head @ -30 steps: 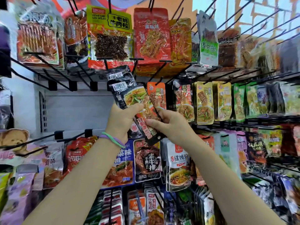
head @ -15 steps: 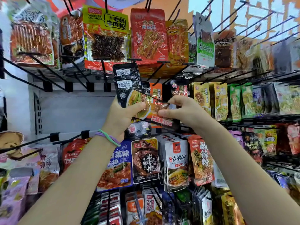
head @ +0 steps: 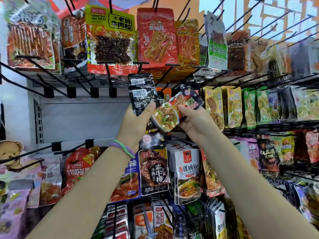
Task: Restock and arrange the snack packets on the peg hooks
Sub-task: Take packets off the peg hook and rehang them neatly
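A fanned stack of black snack packets (head: 141, 94) is gripped in the left hand (head: 133, 125). One packet (head: 174, 111), tilted, is pinched by the right hand (head: 195, 121) just beside it. Beyond, peg hooks (head: 165, 75) project. Risk: hang-hole misses the hook tip, packet drops.

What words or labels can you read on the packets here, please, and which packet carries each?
"VEGETARIAN MEAT", "老妈牛肉粒": yellow-topped packet, top row.
"素牛排", "手撕": dark packet.
"螺蛳粉": white packet.
"小东": orange-white packet, bottom.
Barcodes on the black packets the left hand holds: unreadable.
Tilted packet in the right hand: blurred.
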Demonstrator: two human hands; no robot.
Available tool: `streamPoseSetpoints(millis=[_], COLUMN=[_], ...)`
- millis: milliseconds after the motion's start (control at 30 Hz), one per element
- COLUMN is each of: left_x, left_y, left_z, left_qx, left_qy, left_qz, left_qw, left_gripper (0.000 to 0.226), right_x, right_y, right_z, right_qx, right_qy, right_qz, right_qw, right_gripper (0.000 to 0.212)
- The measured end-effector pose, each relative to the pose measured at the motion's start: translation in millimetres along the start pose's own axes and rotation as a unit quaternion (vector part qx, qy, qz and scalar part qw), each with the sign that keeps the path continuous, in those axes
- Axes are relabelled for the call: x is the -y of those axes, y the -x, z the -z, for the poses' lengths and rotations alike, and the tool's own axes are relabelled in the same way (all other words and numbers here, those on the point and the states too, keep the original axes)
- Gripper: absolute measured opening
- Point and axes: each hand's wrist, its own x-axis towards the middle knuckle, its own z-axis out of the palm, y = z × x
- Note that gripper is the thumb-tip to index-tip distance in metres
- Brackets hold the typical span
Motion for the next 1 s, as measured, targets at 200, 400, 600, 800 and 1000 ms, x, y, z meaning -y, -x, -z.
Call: streamPoseSetpoints(millis=[200, 400, 600, 800, 1000], left_x=[-8, -3, 1, 8, 8], left_y=[-1, -10, -15, -20, -16], left_z=[-1, -17, -30, -35, -37], left_qx=[-0.036, 0.022, 0.046, 0.058, 0.080], left_qy=[-0.052, -0.054, -0.028, 0.008, 0.048], left_qz=[-0.011, -0.035, -0.039, -0.017, 0.001], left_qw=[0.998, 0.998, 0.998, 0.998, 0.996], left_gripper=[0.089, 0.034, 0.010, 0.015, 0.021], right_x=[20, 35, 43, 47, 38], right_y=[-6, -19, -38, -53, -52], right_z=[19, 23, 21, 27, 34], right_qx=[-0.048, -0.103, -0.094, -0.093, -0.122], right_qy=[0.153, 0.296, 0.277, 0.256, 0.363], right_qz=[0.040, 0.108, 0.160, 0.153, 0.203], right_qw=[0.986, 0.943, 0.943, 0.950, 0.901], right_gripper=[0.028, 0.060, 0.046, 0.036, 0.020])
